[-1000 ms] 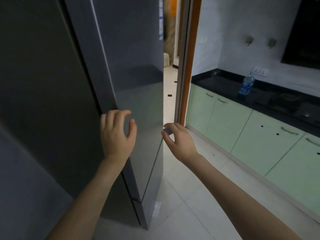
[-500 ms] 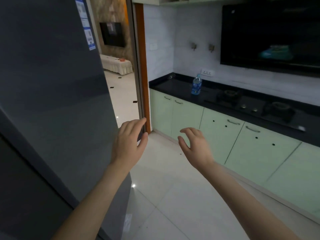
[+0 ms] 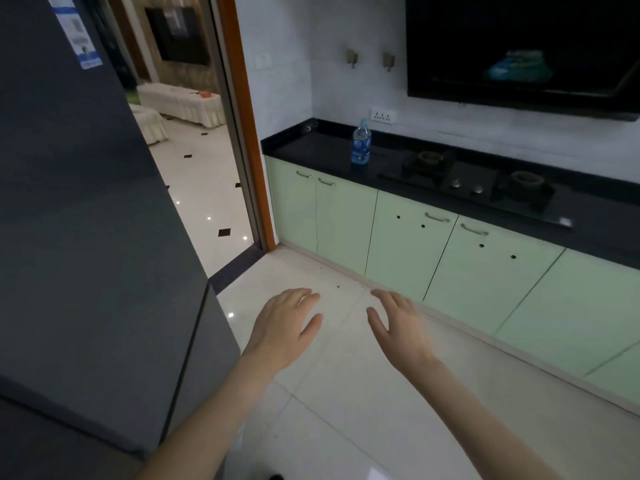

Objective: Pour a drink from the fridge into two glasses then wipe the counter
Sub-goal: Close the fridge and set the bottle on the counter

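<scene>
A tall dark grey fridge fills the left side, its doors closed. A clear bottle with a blue label and blue cap stands upright on the black counter across the room. My left hand hovers over the floor with relaxed fingers, just right of the fridge and touching nothing. My right hand hovers beside it, palm down, fingers spread, also empty. No glasses or cloth are in view.
Pale green cabinets run under the counter. A black gas hob with two burners sits right of the bottle, below a dark range hood. An open doorway with an orange frame leads to another room. White tiled floor lies between.
Both hands have left the fridge door and dropped lower over the floor. The view has swung right, from the fridge toward the counter and hob.
</scene>
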A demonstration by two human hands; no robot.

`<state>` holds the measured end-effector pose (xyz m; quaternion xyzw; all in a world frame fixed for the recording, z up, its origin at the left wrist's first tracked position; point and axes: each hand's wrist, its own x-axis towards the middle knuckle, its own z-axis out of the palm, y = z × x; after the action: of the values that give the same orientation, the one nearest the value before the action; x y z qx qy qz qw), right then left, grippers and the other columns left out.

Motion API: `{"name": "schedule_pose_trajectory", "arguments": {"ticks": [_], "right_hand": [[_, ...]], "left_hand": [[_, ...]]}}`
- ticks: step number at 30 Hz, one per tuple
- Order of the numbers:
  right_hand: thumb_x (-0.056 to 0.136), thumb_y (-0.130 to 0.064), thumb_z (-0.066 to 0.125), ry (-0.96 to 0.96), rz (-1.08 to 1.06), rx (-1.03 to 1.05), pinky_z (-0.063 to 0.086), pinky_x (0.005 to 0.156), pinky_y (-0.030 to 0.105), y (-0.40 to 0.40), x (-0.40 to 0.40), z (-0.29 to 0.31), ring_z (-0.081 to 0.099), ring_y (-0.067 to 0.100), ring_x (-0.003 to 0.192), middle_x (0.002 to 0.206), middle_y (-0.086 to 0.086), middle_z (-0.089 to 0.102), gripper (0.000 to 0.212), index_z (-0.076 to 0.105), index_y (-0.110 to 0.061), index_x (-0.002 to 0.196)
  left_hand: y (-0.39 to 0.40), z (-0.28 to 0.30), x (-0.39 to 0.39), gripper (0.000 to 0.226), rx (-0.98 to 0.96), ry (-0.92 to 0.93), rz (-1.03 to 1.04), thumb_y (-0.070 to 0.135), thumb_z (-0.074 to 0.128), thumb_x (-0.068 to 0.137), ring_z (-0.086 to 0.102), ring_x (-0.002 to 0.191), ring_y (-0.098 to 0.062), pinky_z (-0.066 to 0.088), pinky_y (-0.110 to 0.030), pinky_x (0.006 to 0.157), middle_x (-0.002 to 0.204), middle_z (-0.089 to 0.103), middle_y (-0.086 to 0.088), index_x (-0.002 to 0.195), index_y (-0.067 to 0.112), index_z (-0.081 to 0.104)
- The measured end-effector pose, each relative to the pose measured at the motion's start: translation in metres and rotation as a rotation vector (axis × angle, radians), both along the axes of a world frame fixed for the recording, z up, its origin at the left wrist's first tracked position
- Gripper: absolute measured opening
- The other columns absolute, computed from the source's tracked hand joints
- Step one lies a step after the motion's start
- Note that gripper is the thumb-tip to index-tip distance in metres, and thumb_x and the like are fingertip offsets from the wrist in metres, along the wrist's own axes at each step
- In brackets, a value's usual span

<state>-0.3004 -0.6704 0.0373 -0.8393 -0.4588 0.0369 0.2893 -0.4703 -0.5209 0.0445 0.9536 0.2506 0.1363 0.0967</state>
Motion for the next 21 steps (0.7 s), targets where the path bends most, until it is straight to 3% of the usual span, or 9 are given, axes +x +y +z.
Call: {"name": "schedule_pose_trajectory", "arguments": {"ticks": [4, 8, 21], "right_hand": [[0.1, -0.03, 0.048, 0.029, -0.02, -0.033, 0.036, 0.101, 0.033, 0.028, 0.007, -0.018, 0.045, 0.024, 0.127, 0.135, 0.002, 0.056, 0.038, 0.053, -0.015, 0.134], [0.1, -0.031, 0.047, 0.01, -0.045, -0.055, 0.038, 0.1, 0.035, 0.079, 0.028, -0.024, 0.046, 0.026, 0.126, 0.133, 0.002, 0.056, 0.038, 0.052, -0.016, 0.134], [0.097, -0.023, 0.053, -0.089, -0.12, 0.025, 0.047, 0.09, 0.041, 0.274, 0.108, 0.015, 0.054, 0.032, 0.111, 0.122, 0.009, 0.061, 0.029, 0.062, -0.006, 0.118]], "left_hand": [[0.031, -0.012, 0.014, 0.064, -0.026, 0.018, -0.028, 0.051, 0.019, 0.092, 0.048, 0.128, -0.017, 0.039, -0.033, 0.105, 0.138, 0.054, 0.001, 0.136, 0.019, 0.052], [0.087, -0.011, 0.04, 0.045, -0.023, 0.007, -0.045, 0.04, 0.037, 0.1, 0.047, 0.128, -0.016, 0.039, -0.031, 0.104, 0.14, 0.053, 0.002, 0.138, 0.019, 0.05], [0.282, 0.031, 0.128, 0.038, -0.041, -0.081, -0.093, 0.031, 0.047, 0.098, 0.056, 0.115, -0.025, 0.047, -0.041, 0.093, 0.125, 0.062, -0.004, 0.132, 0.015, 0.055]]}}
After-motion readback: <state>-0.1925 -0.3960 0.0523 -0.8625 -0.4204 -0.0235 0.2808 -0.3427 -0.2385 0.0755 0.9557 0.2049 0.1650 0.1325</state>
